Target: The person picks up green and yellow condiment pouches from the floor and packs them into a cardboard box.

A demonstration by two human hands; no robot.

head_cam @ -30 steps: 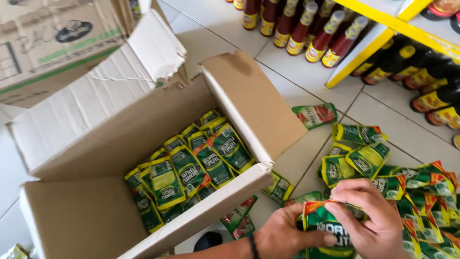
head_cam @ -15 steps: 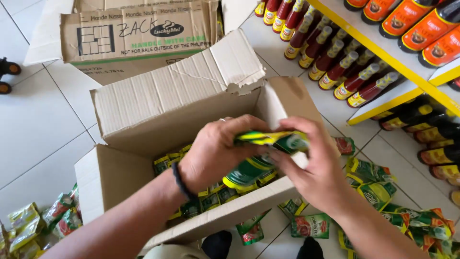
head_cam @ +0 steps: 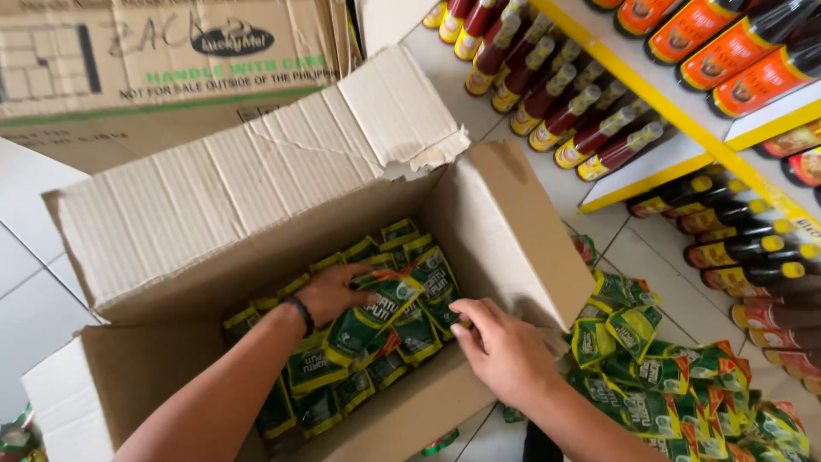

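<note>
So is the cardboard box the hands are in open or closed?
Open. The cardboard box has its flaps folded outward, showing green sachets inside. The left hand and right hand both reach in over its rim.

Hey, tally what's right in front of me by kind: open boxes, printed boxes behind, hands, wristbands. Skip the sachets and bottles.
open cardboard box: 1
printed cardboard box behind it: 1
hands: 2, left hand and right hand
black wristband: 1
Total: 5
</note>
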